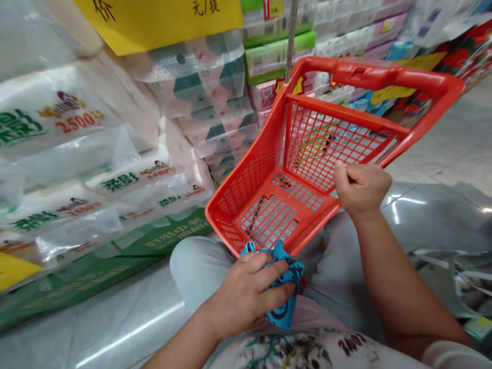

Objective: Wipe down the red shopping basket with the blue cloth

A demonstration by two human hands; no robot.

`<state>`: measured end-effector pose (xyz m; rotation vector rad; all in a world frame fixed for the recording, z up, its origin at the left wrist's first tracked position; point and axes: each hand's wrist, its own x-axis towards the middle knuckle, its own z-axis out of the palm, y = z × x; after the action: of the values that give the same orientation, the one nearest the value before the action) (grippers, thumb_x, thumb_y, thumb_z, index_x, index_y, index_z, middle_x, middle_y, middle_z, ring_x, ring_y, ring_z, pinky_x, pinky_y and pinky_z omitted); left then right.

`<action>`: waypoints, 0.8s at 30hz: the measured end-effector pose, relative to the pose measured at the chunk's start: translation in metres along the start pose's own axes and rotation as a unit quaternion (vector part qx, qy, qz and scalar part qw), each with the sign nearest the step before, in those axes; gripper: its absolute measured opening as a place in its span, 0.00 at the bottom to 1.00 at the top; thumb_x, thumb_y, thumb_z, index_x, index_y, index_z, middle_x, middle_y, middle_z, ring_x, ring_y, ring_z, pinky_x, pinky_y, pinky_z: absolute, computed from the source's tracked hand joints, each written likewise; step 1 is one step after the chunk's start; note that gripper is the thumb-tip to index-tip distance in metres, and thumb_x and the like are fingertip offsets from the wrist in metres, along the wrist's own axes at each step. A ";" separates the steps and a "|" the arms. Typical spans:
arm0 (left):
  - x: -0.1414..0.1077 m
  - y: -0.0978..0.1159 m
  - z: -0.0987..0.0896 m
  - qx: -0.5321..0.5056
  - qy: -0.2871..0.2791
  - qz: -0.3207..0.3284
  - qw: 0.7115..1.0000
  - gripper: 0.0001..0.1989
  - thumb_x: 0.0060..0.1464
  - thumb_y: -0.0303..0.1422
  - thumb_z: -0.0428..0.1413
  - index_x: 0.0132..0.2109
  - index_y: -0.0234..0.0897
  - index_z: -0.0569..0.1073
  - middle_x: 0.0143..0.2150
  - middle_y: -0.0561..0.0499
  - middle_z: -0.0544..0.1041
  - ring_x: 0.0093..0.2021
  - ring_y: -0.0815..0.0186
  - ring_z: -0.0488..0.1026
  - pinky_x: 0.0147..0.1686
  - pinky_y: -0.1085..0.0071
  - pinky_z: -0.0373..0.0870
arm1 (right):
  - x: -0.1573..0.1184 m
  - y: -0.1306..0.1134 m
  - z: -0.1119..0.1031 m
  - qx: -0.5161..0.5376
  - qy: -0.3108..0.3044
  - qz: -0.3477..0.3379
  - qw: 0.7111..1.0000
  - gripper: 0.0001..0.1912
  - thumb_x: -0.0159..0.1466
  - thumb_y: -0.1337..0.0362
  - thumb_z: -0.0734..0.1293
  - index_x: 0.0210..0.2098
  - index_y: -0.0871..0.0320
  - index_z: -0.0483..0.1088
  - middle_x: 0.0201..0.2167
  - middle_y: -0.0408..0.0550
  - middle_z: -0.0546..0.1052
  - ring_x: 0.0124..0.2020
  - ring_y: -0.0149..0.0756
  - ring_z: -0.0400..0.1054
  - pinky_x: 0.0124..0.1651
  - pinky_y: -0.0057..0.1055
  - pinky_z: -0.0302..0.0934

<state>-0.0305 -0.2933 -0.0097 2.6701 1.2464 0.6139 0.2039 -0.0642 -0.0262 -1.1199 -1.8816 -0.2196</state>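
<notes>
In front of me a red plastic shopping basket [251, 166] with mesh walls and a thick handle stands tilted, nothing lying in it. My left hand [253, 289] presses a blue cloth with dark print [286, 271] against the basket's near rim, fingers bent over it. On the basket's right side, my right hand [363, 189] is closed in a fist around the rim, thumb uppermost. The part of the rim inside that fist is hidden. My bent knees are on both sides of the basket's near end.
Stacked tissue packs [126, 179] rise on the left above a green base strip [115, 266]. More packs [280, 56] stand behind the basket, near a thin metal pole [291, 41]. A yellow price sign [161, 23] hangs above. Shiny grey floor tiles [434, 210] extend right.
</notes>
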 end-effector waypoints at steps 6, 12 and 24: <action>-0.034 -0.009 -0.005 0.024 0.105 -0.143 0.984 0.12 0.62 0.29 0.52 0.51 0.40 0.73 0.51 0.43 0.75 0.47 0.60 0.71 0.46 0.62 0.69 | 0.000 0.002 -0.005 -0.008 -0.018 -0.008 1.000 0.27 0.67 0.59 0.62 0.14 0.56 0.49 0.14 0.39 0.52 0.19 0.28 0.46 0.28 0.33 0.41; -0.036 0.009 0.014 0.011 0.111 -0.122 0.986 0.13 0.63 0.32 0.51 0.53 0.40 0.73 0.52 0.43 0.75 0.48 0.58 0.71 0.47 0.61 0.70 | -0.001 -0.002 -0.009 -0.035 -0.034 0.023 0.999 0.27 0.67 0.59 0.61 0.15 0.56 0.49 0.14 0.39 0.52 0.20 0.28 0.47 0.28 0.33 0.41; -0.054 0.003 0.026 -0.011 0.167 -0.222 0.961 0.21 0.55 0.29 0.51 0.56 0.40 0.71 0.56 0.42 0.72 0.54 0.58 0.73 0.53 0.61 0.72 | -0.006 0.009 -0.013 -0.045 0.002 -0.040 0.998 0.26 0.64 0.60 0.64 0.13 0.56 0.51 0.13 0.39 0.51 0.18 0.26 0.47 0.25 0.30 0.40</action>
<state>-0.0488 -0.3353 -0.0488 2.2066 1.8348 1.0163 0.2203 -0.0700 -0.0262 -1.1034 -1.9313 -0.3559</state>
